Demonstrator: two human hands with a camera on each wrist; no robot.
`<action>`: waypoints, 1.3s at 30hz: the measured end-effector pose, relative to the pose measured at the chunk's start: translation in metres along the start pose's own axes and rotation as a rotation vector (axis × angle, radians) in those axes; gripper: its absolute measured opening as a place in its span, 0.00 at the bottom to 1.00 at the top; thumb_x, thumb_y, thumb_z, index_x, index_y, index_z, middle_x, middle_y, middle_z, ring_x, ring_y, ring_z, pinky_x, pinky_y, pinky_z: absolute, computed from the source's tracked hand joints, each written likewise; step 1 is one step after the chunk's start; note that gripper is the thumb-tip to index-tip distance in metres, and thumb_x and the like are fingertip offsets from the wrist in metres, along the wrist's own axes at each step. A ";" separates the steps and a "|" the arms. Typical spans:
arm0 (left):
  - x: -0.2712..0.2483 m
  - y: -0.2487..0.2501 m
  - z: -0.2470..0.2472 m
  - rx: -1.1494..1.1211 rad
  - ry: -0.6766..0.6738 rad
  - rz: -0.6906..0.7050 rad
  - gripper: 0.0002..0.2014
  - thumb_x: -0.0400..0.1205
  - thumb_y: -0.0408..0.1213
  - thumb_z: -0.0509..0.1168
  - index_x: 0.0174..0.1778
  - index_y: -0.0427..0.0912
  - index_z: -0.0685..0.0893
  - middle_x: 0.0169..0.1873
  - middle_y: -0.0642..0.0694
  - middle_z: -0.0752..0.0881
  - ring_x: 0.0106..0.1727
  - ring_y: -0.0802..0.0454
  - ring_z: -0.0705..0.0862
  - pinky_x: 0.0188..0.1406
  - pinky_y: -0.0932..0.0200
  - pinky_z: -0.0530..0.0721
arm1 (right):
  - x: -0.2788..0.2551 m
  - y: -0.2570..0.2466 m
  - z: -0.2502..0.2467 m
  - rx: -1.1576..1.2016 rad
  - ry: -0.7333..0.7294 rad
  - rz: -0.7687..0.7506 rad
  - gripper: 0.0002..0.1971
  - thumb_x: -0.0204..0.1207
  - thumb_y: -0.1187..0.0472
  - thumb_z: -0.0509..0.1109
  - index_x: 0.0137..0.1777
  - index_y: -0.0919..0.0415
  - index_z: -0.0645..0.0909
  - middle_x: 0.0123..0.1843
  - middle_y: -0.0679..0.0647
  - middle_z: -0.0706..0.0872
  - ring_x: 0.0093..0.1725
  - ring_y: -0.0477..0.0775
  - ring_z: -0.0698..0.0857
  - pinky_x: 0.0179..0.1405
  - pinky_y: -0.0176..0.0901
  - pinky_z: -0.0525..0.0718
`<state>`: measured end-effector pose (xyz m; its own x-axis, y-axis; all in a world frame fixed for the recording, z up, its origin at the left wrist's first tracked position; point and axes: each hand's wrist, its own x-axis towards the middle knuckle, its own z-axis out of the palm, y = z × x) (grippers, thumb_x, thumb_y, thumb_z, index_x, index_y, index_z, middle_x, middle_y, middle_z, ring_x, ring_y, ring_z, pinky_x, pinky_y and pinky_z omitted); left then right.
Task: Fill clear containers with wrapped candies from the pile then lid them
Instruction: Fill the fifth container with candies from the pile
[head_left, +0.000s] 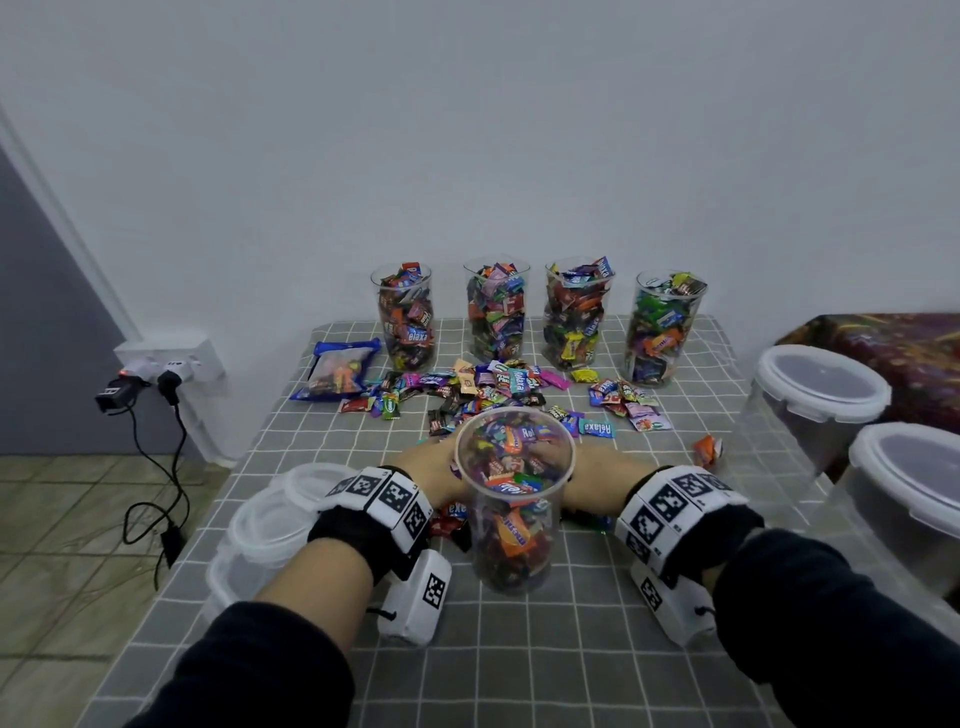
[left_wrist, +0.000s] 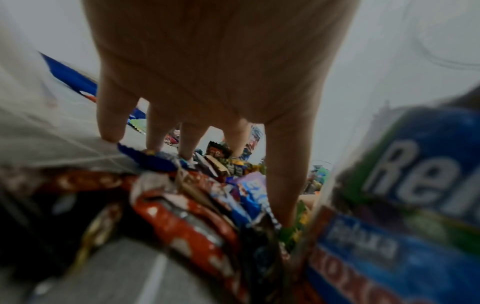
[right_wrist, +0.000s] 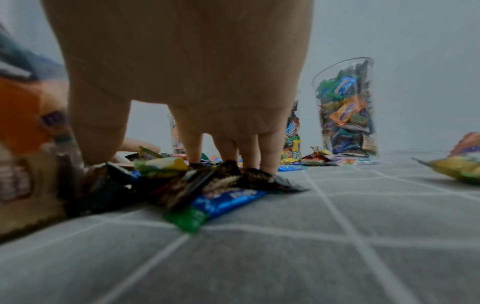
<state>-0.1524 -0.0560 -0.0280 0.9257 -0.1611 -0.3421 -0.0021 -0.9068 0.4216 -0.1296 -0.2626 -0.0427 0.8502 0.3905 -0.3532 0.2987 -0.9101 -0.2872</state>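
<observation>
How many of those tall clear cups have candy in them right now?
5. Four stand in a row at the table's far edge: first cup, second cup, third cup, fourth cup. The near cup stands between the person's wrists. None has a lid.

A grey cloth with a white grid pattern covers the surface (head_left: 519, 649). The wrapped candies (head_left: 498, 387) are a mix of blue, purple, orange, green, red and yellow. The candy bag (head_left: 340, 370) is blue. Both wrist bands (head_left: 384, 499) carry black-and-white square codes; the sleeves (head_left: 270, 670) are black.
</observation>
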 end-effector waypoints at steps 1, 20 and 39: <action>-0.001 0.001 0.000 0.029 0.008 0.023 0.36 0.78 0.49 0.68 0.81 0.43 0.62 0.76 0.40 0.70 0.76 0.43 0.69 0.73 0.49 0.70 | -0.001 -0.001 -0.001 -0.014 -0.014 -0.001 0.55 0.49 0.16 0.49 0.79 0.39 0.61 0.80 0.48 0.68 0.75 0.56 0.71 0.72 0.58 0.72; -0.007 0.018 0.000 0.269 0.120 -0.033 0.15 0.87 0.38 0.54 0.62 0.38 0.83 0.60 0.41 0.85 0.59 0.42 0.83 0.56 0.56 0.78 | -0.011 -0.011 -0.004 -0.132 0.089 -0.010 0.15 0.81 0.54 0.64 0.67 0.50 0.80 0.64 0.53 0.83 0.62 0.57 0.81 0.62 0.49 0.81; -0.022 0.007 -0.004 0.066 0.315 0.014 0.12 0.80 0.44 0.66 0.47 0.40 0.89 0.44 0.41 0.88 0.47 0.43 0.84 0.40 0.58 0.77 | -0.024 -0.012 -0.008 0.009 0.232 -0.012 0.13 0.80 0.63 0.63 0.60 0.54 0.84 0.58 0.55 0.87 0.58 0.56 0.83 0.55 0.45 0.81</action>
<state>-0.1711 -0.0572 -0.0142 0.9970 -0.0549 -0.0549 -0.0311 -0.9302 0.3656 -0.1502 -0.2623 -0.0234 0.9239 0.3579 -0.1357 0.3063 -0.9039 -0.2986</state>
